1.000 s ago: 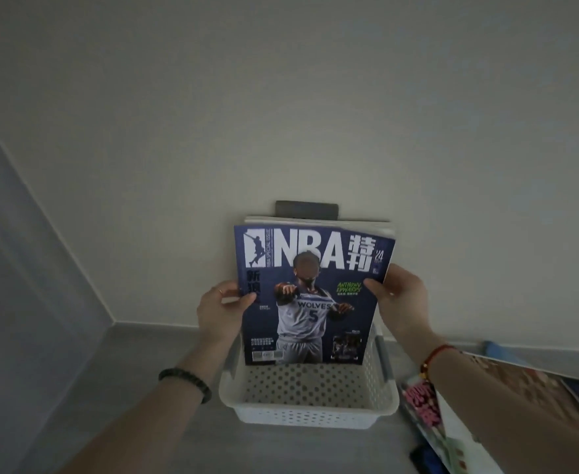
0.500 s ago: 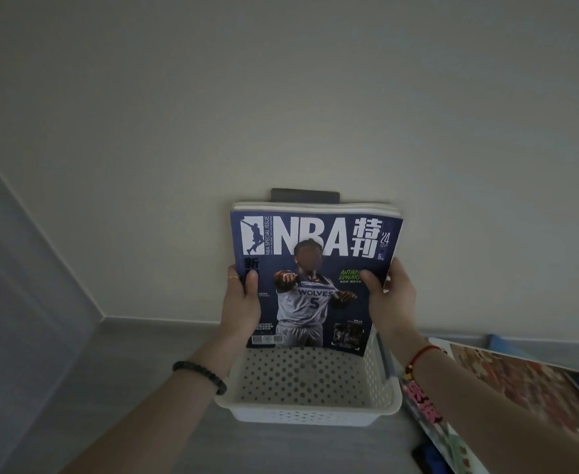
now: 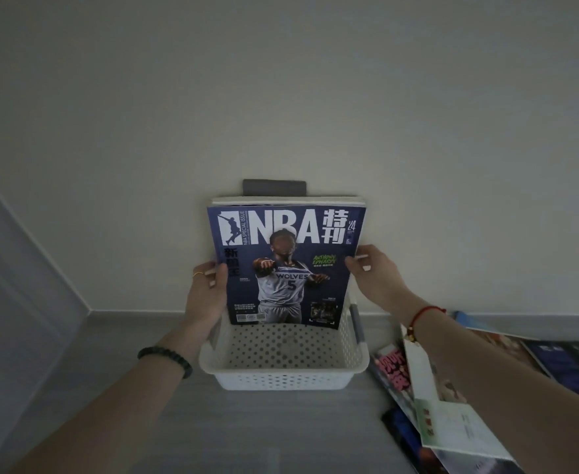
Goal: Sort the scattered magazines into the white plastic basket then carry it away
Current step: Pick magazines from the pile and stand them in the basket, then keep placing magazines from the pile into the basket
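A plain pale wall [image 3: 281,97] meets a grey floor [image 3: 117,422]. Against it sits the white perforated plastic basket [image 3: 283,374], where a stack of glossy magazines fronted by a blue NBA cover [image 3: 286,265] stands upright; left hand [image 3: 207,295] and right hand [image 3: 377,277] grasp its edges. Several loose magazines [image 3: 452,415] remain scattered rightward, so sorting looks partway; carrying is not begun.

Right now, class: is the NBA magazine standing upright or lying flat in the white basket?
Upright. The NBA magazine stands on its bottom edge inside the white basket, cover facing the camera, gripped by the left hand and right hand.
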`<move>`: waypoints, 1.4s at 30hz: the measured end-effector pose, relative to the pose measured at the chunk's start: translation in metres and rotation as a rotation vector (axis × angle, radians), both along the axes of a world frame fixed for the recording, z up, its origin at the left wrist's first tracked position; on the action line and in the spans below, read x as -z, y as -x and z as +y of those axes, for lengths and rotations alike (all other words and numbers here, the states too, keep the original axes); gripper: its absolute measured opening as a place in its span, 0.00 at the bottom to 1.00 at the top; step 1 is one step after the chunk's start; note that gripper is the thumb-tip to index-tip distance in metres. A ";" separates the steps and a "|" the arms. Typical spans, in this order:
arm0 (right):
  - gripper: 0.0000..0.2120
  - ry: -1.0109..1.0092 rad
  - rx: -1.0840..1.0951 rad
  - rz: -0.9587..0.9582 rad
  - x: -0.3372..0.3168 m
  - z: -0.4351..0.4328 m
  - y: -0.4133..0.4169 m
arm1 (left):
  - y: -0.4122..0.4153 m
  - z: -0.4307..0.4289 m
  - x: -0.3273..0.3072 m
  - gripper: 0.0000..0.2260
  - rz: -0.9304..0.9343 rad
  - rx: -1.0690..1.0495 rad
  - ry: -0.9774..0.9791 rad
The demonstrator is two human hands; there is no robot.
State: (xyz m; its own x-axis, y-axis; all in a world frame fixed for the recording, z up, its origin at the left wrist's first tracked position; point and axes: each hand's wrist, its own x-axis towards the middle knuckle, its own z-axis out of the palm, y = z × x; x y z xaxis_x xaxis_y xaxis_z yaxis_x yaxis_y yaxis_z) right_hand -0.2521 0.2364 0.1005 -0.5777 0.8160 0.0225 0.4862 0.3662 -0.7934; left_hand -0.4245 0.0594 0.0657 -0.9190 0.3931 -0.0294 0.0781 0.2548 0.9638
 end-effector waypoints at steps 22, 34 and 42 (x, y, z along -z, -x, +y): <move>0.17 0.175 0.336 -0.106 0.006 0.069 -0.375 | -0.258 0.044 0.019 0.12 -0.097 0.397 0.023; 0.49 0.033 0.047 -0.504 0.097 0.071 -0.443 | -0.405 0.114 0.059 0.14 -0.357 0.509 0.094; 0.38 -0.247 -0.007 -0.629 0.134 0.066 -0.430 | -0.417 0.113 0.068 0.07 -0.425 0.440 0.053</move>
